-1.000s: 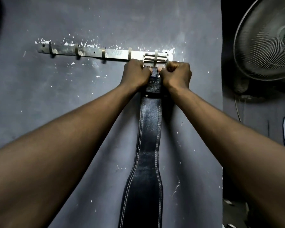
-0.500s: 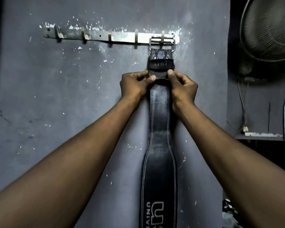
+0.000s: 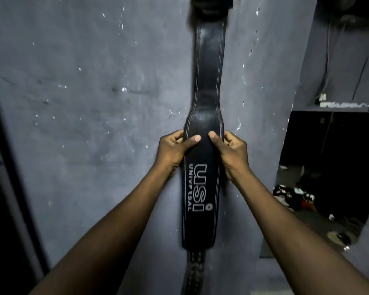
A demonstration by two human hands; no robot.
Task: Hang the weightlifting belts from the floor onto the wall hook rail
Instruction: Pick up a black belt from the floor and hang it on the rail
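Black leather belt (image 3: 202,188), marked "USI UNIVERSAL", white stitching: we find it hanging flat against the grey wall (image 3: 94,103), its top running out of view. We note the left hand (image 3: 173,151) and right hand (image 3: 231,152) gripping its opposite edges at the widening, thumbs pressed on the face, fingers curled behind.

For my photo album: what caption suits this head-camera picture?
Both hands, left and right, pinch a black USI belt hanging against a grey wall.

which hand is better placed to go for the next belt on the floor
Right, marginally. Both hands grip the hanging belt at the same height, but the floor clutter lies past the right hand, away from the left hand.
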